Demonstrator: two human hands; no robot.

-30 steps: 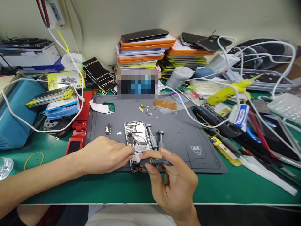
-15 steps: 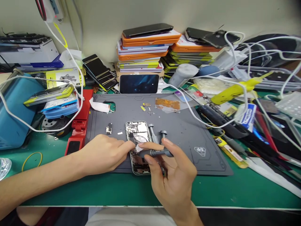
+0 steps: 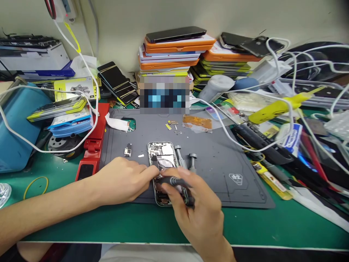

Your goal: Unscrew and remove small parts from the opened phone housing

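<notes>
An opened phone (image 3: 161,153) with its insides bare lies on a grey work mat (image 3: 218,160). My left hand (image 3: 122,180) rests on the mat at the phone's left edge, fingers pinched together against it. My right hand (image 3: 197,209) is closed round a dark screwdriver (image 3: 174,183), whose tip sits over the phone's lower half. Two more screwdrivers (image 3: 185,162) lie just right of the phone. A small loose part (image 3: 127,150) sits on the mat to the left.
Stacks of orange and yellow phone boxes (image 3: 174,54) stand at the back. White cables (image 3: 245,142), a yellow tool (image 3: 275,107) and clutter crowd the right. A red holder (image 3: 92,145) and a blue box (image 3: 16,131) stand at the left. Small screws (image 3: 173,125) lie near the mat's far edge.
My right hand has turned over the phone, so the screwdriver now points more downward and covers its lower half. The left hand has stayed at the phone's edge.
</notes>
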